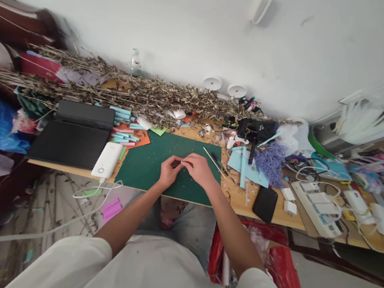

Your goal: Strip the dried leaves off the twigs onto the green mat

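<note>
Our pale shirt (161, 274) lies nearest; beyond, our left hand (169, 172) and right hand (197, 168) pinch 1 tiny pale-blue piece (182, 162), fingertips together, over the green mat (138, 165). If our pinch loosened, it could drop and vanish among farther scraps (210, 138).

The head view is looking forward and down from the wearer's side of the green mat (145, 168), from close above, at roughly arm's reach. It is centring the left hand (169, 172) and right hand (197, 168) over the mat, and is taking in the wall (195, 24) beyond it and the shirt (171, 280) on its near side.
</note>
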The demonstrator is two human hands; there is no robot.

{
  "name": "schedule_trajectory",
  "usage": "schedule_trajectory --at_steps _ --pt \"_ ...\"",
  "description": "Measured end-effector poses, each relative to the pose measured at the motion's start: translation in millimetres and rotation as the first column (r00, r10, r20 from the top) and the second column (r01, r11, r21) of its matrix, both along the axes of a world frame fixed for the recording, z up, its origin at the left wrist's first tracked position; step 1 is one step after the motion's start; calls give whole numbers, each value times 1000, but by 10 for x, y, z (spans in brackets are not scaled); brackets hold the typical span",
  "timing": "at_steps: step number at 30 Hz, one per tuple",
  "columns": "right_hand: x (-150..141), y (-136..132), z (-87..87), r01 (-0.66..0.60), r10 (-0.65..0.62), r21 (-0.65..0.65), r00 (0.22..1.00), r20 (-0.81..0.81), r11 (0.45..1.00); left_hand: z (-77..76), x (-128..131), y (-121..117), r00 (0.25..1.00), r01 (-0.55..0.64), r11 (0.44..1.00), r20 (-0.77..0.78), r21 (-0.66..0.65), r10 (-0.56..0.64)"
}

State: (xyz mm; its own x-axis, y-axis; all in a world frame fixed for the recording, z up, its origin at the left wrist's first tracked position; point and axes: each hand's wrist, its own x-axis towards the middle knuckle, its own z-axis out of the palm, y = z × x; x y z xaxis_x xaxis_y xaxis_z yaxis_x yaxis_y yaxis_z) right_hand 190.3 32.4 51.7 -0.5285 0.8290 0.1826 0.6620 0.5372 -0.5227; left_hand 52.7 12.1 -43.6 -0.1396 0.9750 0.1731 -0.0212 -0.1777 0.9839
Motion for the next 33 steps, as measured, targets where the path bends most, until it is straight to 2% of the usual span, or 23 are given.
schedule_trajectory --at_steps 5,7,10,14,19,23,30,33 --pt "-3 -130 -202 120 -118 11 984 -137 993 -15 2 4 999 -7 1000 42 -9 7" --pt "-2 -133 -240 135 -129 25 978 -166 991 -7 5 3 999 -8 1000 36 -14 8" --pt "12 -78 -204 84 -81 14 987 -138 996 16 8 -1 999 6 1000 34 -20 -5" --pt "28 20 -62 18 -19 -26 999 -31 999 49 10 -13 1000 13 1000 14 -16 -13" --pt "9 86 56 -5 9 -112 999 37 994 61 13 -21 1000 11 1000 -5 -13 -11" --pt "-23 76 81 41 -45 -156 999 -23 987 49 15 -13 1000 8 1000 8 -10 -8" --pt "-64 -9 33 161 -214 -264 959 -186 951 27 11 -10 1000 24 1000 17 5 -24" --pt "-60 7 -22 158 -263 -366 930 -257 917 24 13 -11 1000 20 1000 14 2 -20"
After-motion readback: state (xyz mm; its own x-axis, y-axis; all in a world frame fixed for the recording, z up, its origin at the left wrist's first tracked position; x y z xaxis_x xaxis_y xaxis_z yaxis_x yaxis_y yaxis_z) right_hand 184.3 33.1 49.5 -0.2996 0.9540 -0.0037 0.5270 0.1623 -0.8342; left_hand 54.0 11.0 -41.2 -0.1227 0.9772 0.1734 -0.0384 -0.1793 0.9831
